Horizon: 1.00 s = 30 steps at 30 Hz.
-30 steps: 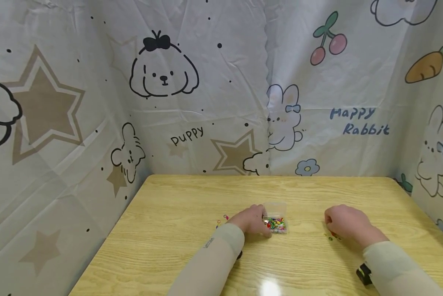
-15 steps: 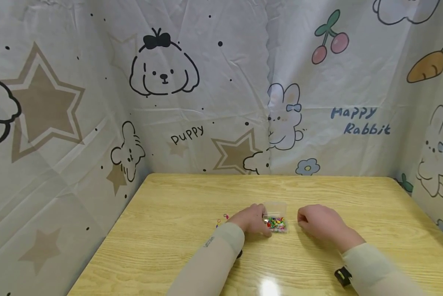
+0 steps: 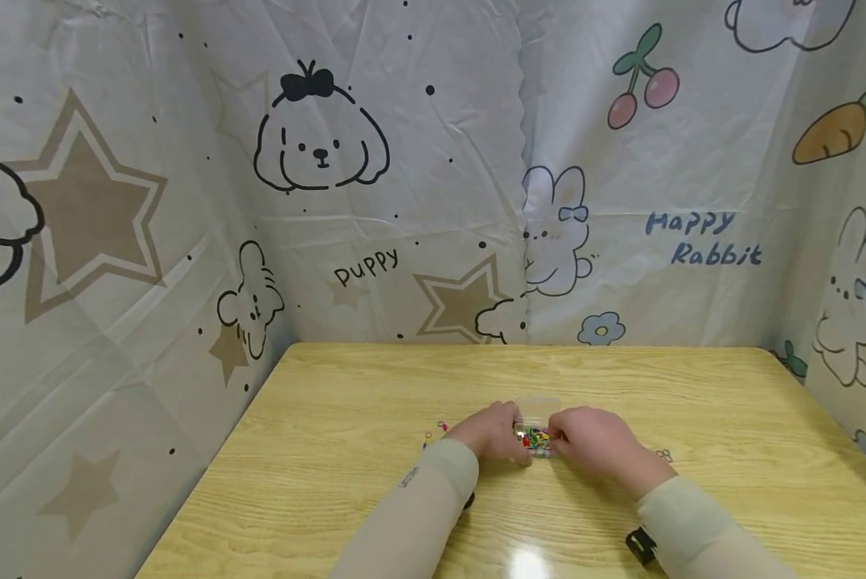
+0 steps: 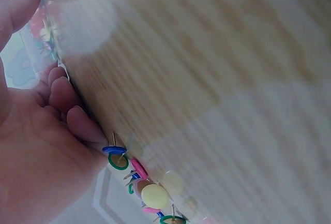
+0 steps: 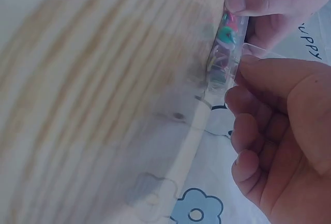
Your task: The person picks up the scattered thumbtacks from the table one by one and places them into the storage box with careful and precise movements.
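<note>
Right hand (image 3: 596,441) moved to right edge of box (image 3: 543,453)

Clear box (image 3: 544,455) hemmed in: left hand (image 3: 494,430) takes its left side, right hand (image 3: 595,442) its right, clear lid (image 3: 537,408) along the far edge. From above, only a narrow way in between the hands; near side reachable up the gap between the sleeves (image 3: 411,515). Loose tacks (image 4: 155,196) in the way just beside the left hand; small loose pieces (image 3: 664,455) sit near the right hand. Counter (image 3: 281,482) has wide passing room far left, far right, and along the back to the printed curtain (image 3: 404,305).
</note>
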### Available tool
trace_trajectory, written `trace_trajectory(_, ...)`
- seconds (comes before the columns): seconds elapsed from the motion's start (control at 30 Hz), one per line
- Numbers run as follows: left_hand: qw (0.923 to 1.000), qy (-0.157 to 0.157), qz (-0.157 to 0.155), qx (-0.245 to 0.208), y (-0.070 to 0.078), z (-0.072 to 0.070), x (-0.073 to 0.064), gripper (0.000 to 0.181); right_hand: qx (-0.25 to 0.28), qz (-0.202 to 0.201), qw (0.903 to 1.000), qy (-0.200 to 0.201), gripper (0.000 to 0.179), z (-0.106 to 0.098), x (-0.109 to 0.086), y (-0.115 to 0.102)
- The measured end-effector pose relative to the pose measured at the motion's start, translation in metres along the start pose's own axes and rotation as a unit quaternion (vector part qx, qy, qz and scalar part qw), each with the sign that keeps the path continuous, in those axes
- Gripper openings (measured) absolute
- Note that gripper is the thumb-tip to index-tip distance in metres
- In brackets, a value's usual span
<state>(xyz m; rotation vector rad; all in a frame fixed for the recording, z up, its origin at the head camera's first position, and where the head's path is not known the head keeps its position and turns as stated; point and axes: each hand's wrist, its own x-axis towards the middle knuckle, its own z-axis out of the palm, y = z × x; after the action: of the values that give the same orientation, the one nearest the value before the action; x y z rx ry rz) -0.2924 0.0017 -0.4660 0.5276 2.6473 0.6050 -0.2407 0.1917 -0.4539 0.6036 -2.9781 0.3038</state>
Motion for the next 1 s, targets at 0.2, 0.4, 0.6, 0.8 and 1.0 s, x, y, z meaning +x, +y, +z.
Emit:
trace_trajectory(0.2, 1.0, -0.001, -0.002, -0.007, 0.0, -0.002, -0.001, 0.05, 0.015, 0.0, 0.9999, -0.001, 0.015, -0.003, -0.004, 0.01)
trace_trajectory(0.4, 1.0, -0.003, -0.001, -0.004, 0.0, -0.002, -0.002, 0.055, 0.009, 0.014, 0.9999, -0.002, 0.015, -0.013, -0.017, 0.035)
trace_trajectory(0.6, 1.0, 0.0, 0.003, 0.002, 0.0, -0.001, -0.003, 0.056, 0.012, 0.043, 0.9989, -0.015, 0.011, -0.027, -0.036, 0.064)
trace_trajectory(0.8, 1.0, 0.0, 0.002, 0.001, -0.001, 0.0, -0.002, 0.059, 0.008, 0.076, 0.9968, -0.023, 0.013, -0.031, -0.053, 0.094)
trace_trajectory(1.0, 1.0, 0.0, 0.003, 0.006, 0.0, -0.001, -0.003, 0.06, 0.008, 0.086, 0.9958, -0.029, 0.011, -0.029, -0.062, 0.11)
